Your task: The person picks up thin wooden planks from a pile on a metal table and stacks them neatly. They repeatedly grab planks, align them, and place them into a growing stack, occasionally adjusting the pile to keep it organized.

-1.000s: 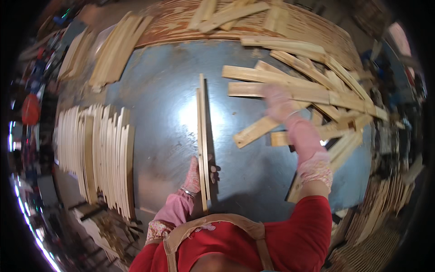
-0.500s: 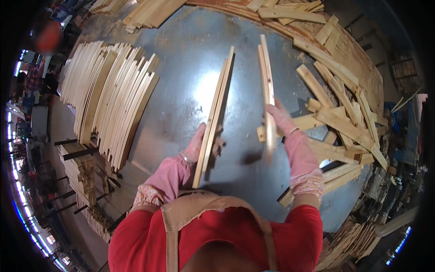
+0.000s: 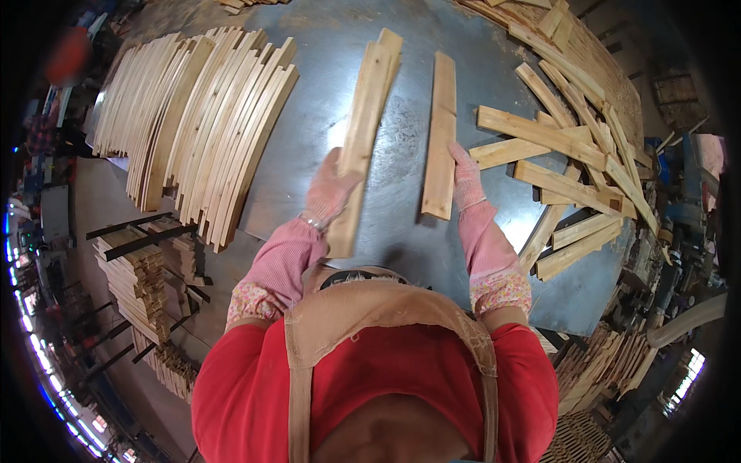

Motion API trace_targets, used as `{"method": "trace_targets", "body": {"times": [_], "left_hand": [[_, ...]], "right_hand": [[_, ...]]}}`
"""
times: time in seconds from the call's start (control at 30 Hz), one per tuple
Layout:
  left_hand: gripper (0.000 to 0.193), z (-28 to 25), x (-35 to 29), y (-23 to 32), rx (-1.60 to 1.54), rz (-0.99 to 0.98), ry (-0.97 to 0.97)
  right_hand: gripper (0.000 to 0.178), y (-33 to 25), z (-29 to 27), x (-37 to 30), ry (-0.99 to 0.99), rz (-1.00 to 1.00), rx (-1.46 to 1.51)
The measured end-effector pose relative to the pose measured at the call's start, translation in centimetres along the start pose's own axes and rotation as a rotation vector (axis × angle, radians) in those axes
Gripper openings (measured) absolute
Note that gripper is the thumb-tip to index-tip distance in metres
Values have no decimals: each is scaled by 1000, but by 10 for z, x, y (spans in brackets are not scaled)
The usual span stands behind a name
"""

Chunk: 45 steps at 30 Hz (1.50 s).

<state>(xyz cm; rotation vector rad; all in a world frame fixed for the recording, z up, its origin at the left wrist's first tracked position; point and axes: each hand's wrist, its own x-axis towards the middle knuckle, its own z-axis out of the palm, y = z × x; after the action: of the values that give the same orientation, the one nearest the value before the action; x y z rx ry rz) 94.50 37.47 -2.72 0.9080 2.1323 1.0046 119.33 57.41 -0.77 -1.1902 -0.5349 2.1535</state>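
My left hand (image 3: 330, 189), in a pale glove, is closed around wooden slats (image 3: 364, 116). At least two of them overlap there, their broad faces turned up and their far ends leaning away over the table. Beside them, my right hand (image 3: 467, 176) grips the right edge of another wooden slat (image 3: 440, 131), which also shows its broad face. A strip of grey table top separates what the two hands hold. Pink sleeve covers with flowered cuffs reach over both forearms.
A long row of slats (image 3: 231, 123) stands on edge at the table's left. Loose slats (image 3: 571, 139) lie criss-crossed on the right. The grey metal table (image 3: 309, 108) spreads between them. Stacked wood (image 3: 131, 285) sits on a black rack at lower left.
The slats in both hands have turned from their narrow edges to their broad faces. My right hand's slat has moved slightly left. The whole view has shifted, with the table higher in the picture.
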Motion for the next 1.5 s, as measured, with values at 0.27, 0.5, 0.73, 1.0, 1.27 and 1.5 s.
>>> {"method": "trace_targets", "body": {"times": [0.27,0.5,0.73,1.0,1.27,1.5], "left_hand": [[82,-198,-42,-98,943,22,221],[79,-206,-49,-111,861,22,240],[62,-211,-39,-112,619,146,292],[57,-202,-30,-100,617,-88,266],[72,-108,50,-16,571,335,81],[101,34,62,83,639,571,-509]], "right_hand": [[56,91,46,-17,-252,213,375],[57,155,156,-12,-34,177,-93],[77,208,275,-3,-884,38,-1843],[92,57,155,84,-652,-598,-1952],[66,-161,3,96,-98,-19,-2446],[40,-66,40,37,-249,-971,-1895]]}}
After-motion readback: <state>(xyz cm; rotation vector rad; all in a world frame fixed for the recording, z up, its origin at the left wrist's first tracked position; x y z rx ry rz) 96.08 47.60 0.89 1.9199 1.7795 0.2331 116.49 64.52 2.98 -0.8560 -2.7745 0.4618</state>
